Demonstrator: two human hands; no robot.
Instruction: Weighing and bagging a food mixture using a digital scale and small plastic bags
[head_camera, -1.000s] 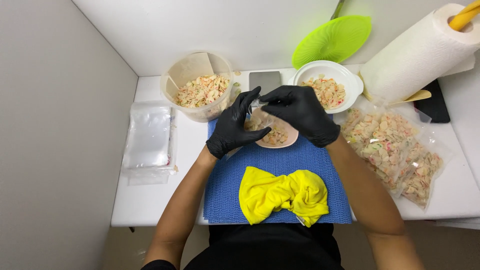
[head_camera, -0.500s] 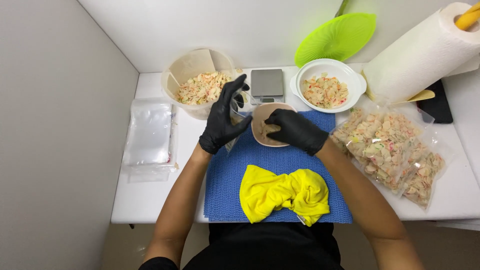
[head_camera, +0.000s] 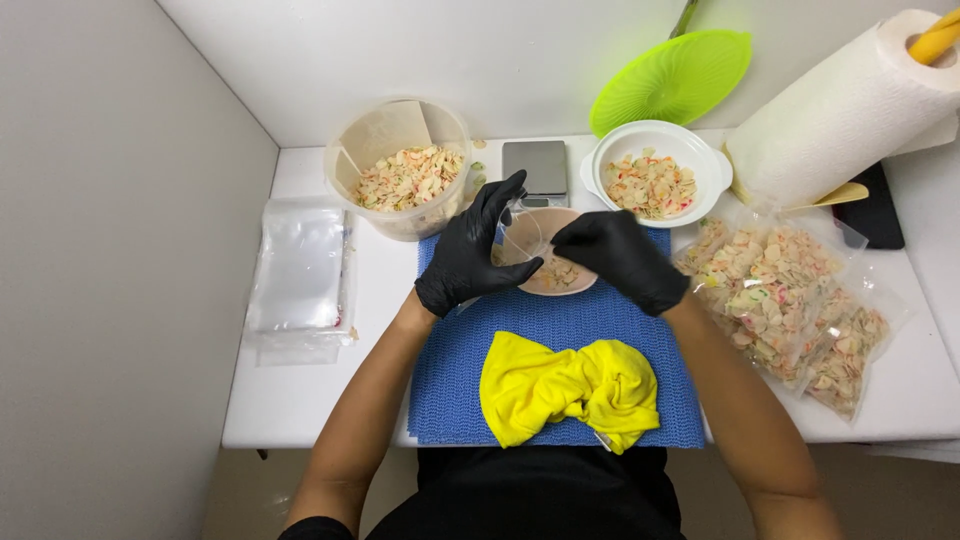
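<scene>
Both hands wear black gloves. My left hand (head_camera: 472, 258) pinches a small clear plastic bag (head_camera: 519, 236) and holds it at the left rim of a small beige bowl (head_camera: 556, 277). The bowl stands on a blue mat (head_camera: 560, 330) and has a few pale and pink flakes in it. My right hand (head_camera: 622, 258) grips the bowl's right rim, fingers pointing left toward the bag. A small grey scale (head_camera: 535, 165) sits just behind the bowl.
A clear tub of flakes (head_camera: 402, 170) stands back left, and a white bowl of flakes (head_camera: 652, 172) back right. Filled bags (head_camera: 790, 300) lie right, empty bags (head_camera: 298, 270) left. A yellow cloth (head_camera: 570, 388) is near me, with a paper towel roll (head_camera: 845, 105) and a green lid (head_camera: 672, 78) behind.
The beige bowl has come off the scale down onto the blue mat with both hands. My left hand has taken up a clear bag beside it.
</scene>
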